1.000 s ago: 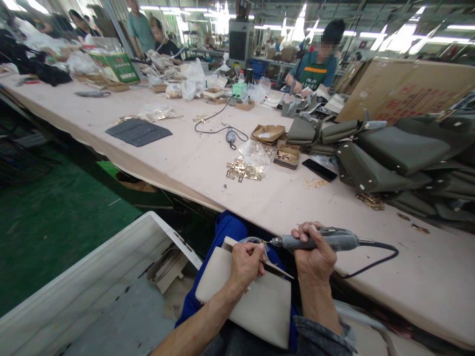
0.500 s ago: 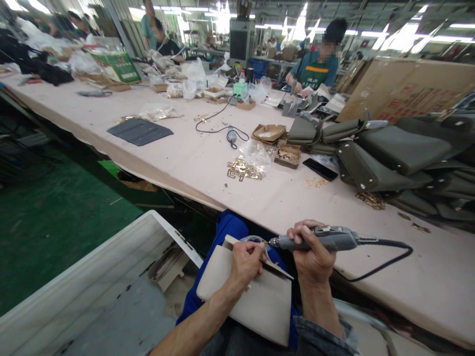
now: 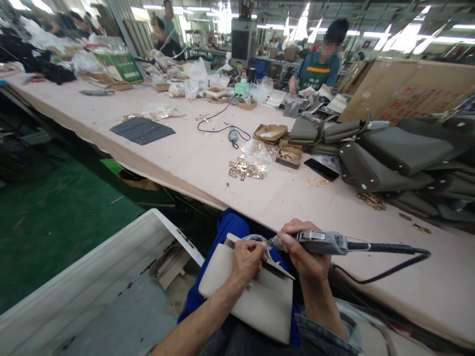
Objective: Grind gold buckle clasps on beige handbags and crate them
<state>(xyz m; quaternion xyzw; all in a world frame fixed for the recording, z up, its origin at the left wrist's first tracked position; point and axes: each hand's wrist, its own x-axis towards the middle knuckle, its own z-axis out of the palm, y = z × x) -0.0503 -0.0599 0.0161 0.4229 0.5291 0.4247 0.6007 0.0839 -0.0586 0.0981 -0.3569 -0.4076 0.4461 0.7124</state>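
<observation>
A cream handbag (image 3: 269, 306) lies across my lap, its flap edge toward the table. My left hand (image 3: 248, 259) is closed at that edge, fingers pinched together; the small piece between the fingertips is mostly hidden. Wrapped around a grey electric screwdriver (image 3: 322, 242), my right hand (image 3: 306, 252) holds it nearly level, with its tip pointing left and meeting the left fingertips. A black cord runs from the screwdriver's rear end to the right and loops back under it. Clear plastic wrap shows behind the left fingers.
Gold metal fittings (image 3: 247, 169) lie on the table (image 3: 185, 163) beside a small box of hardware (image 3: 289, 156) and a black phone (image 3: 321, 169). Dark olive bags (image 3: 397, 153) are heaped at right. A white bin (image 3: 111, 267) stands at my left. A co-worker (image 3: 321, 64) is across the table.
The screwdriver and my right hand have shifted slightly left, and the tool has turned about its length. My left hand stays at the bag's edge. Across the table, the co-worker's hands have moved.
</observation>
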